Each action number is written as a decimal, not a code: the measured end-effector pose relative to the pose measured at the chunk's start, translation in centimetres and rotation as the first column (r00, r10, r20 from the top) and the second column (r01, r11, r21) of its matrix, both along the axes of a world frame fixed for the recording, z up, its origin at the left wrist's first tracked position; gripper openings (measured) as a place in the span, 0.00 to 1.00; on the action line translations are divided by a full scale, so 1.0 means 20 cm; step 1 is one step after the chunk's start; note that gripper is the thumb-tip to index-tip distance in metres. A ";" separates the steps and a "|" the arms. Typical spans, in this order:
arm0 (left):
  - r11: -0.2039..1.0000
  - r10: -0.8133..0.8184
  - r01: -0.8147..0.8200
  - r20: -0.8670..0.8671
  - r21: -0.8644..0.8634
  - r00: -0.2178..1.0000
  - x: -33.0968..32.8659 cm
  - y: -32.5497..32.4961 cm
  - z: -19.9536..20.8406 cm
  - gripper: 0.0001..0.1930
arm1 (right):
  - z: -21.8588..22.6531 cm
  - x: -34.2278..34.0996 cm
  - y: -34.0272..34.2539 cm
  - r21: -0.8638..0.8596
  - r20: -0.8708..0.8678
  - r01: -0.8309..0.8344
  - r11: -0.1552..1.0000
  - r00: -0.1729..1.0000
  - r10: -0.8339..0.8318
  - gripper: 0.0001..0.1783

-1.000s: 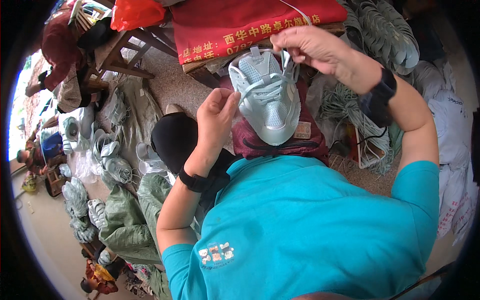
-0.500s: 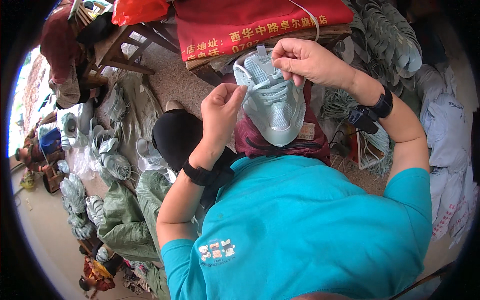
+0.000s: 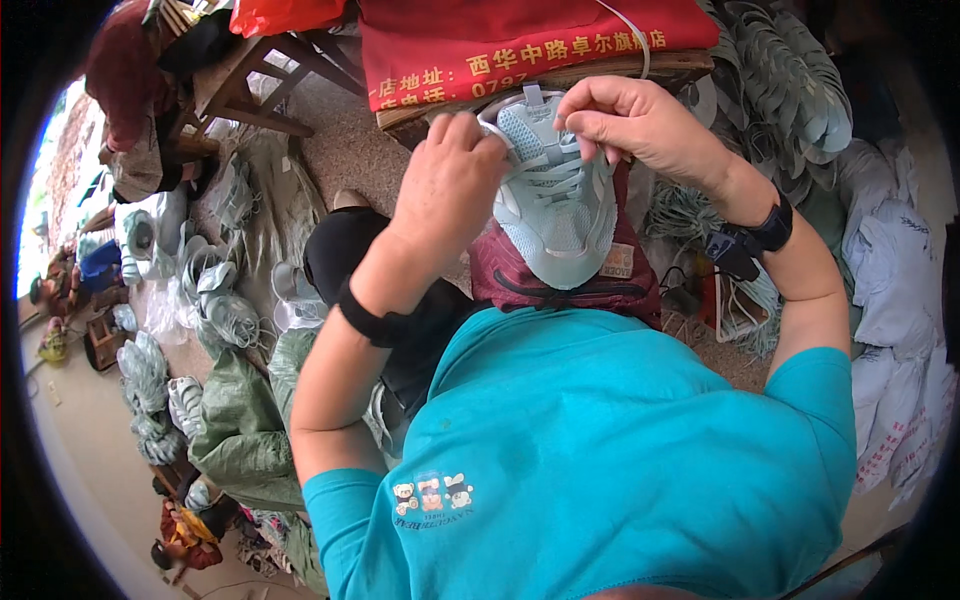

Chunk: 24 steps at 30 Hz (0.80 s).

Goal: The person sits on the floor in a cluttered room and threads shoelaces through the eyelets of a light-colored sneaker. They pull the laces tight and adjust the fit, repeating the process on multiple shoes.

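Note:
A pale mint sneaker upper (image 3: 556,225) lies toe toward me on a maroon cloth bag (image 3: 500,265) over my lap. A pale shoelace (image 3: 556,180) crosses its tongue (image 3: 525,130) in several rows. My left hand (image 3: 450,185) is at the left edge of the shoe's opening, its fingers curled with the tips hidden behind the hand. At the upper right eyelets, my right hand (image 3: 635,130) pinches thumb against forefinger, close above the laces. Whatever lies between either hand's fingertips is too small or covered to make out.
A wooden bench with a red printed cloth (image 3: 540,45) stands just beyond the shoe. Bundled shoe uppers (image 3: 785,85) and white sacks (image 3: 890,260) are at right. Green sacks (image 3: 240,410) and more uppers (image 3: 225,310) lie left. Other people (image 3: 185,540) sit far left.
My left hand has moved up and turned, so its back now covers the left eyelet edge. The right hand has shifted slightly right, its pinch staying near the eyelets.

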<state>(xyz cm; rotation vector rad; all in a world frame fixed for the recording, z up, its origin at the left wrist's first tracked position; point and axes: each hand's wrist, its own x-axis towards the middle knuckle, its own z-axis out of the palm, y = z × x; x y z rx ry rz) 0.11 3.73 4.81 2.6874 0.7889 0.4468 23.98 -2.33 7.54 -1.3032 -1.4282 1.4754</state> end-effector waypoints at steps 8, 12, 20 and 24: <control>0.963 -0.247 0.237 -0.069 -0.131 0.967 0.01 0.19 0.11 0.15 | 0.03 -0.01 0.03 0.016 -0.028 0.067 0.998 0.997 -0.067 0.11; 0.911 -0.364 0.319 -0.142 -0.263 0.921 0.00 0.26 0.08 0.13 | 0.03 0.00 0.02 0.006 -0.047 0.073 0.997 0.996 -0.073 0.11; 0.845 -0.284 0.325 0.160 -0.425 0.946 -0.09 0.22 -0.08 0.12 | -0.02 0.02 -0.02 -0.090 -0.086 0.138 0.986 0.986 -0.146 0.10; 0.899 -0.247 0.280 0.137 -0.337 0.959 -0.10 0.18 -0.11 0.11 | -0.07 0.01 -0.02 -0.131 -0.081 0.142 0.981 0.985 -0.154 0.13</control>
